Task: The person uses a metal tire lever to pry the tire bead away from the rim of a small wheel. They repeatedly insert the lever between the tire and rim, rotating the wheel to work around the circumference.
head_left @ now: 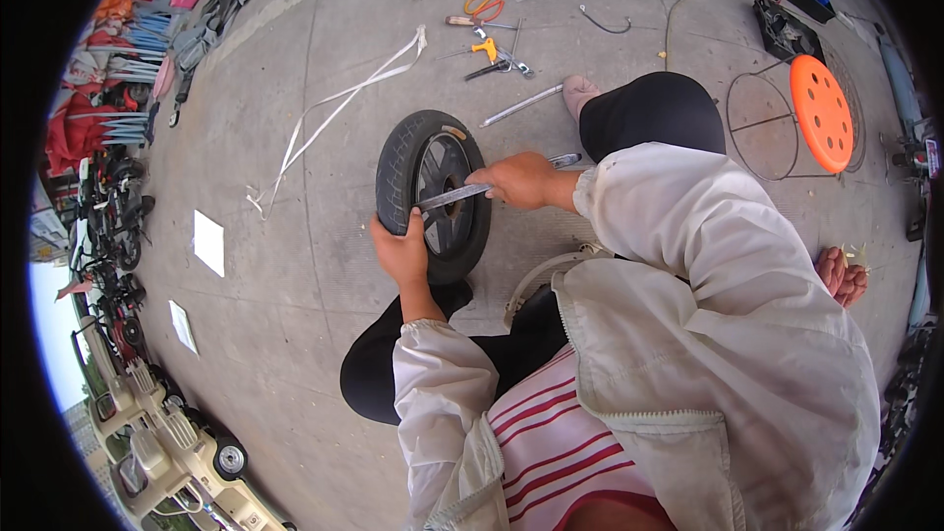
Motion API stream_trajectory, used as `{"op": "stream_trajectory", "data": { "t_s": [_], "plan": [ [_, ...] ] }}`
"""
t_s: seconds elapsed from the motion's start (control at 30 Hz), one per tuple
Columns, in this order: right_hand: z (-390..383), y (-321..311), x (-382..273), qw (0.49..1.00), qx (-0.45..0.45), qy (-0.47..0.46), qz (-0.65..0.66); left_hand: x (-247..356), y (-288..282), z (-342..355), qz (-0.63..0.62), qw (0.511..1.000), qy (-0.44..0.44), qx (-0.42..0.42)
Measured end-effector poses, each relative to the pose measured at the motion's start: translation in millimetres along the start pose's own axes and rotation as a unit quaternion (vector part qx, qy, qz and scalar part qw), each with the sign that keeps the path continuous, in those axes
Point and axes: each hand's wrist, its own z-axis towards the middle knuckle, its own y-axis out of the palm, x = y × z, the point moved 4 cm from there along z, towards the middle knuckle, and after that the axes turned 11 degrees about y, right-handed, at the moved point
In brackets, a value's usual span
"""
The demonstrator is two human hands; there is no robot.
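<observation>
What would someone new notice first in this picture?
The black wheel at the centre, standing on the concrete. The left hand grips its tyre while the right hand presses a metal lever across the rim. Next, the orange stool at upper right and the tools scattered beyond the wheel.
</observation>
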Motion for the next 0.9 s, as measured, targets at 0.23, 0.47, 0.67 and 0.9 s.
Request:
{"op": "stream_trajectory", "data": {
  "t_s": [0.23,0.47,0.67,0.9],
  "plan": [
    [16.1,86.8,33.1,0.974,-0.018,0.032,0.224,2.5,5.1,-1.0,-0.01,0.999,0.034,0.008],
    [15.0,121.9,26.0,0.97,-0.024,0.057,0.234,9.4,6.8,-5.7,-0.039,0.997,0.067,0.004],
    [17.0,109.1,28.8,0.982,0.015,0.094,0.162,12.9,5.1,-8.9,-0.095,0.993,0.064,-0.007],
    [9.9,80.8,32.9,0.988,0.134,0.074,-0.01,19.3,3.8,-14.2,-0.118,0.991,0.054,-0.035]
  ]
}}
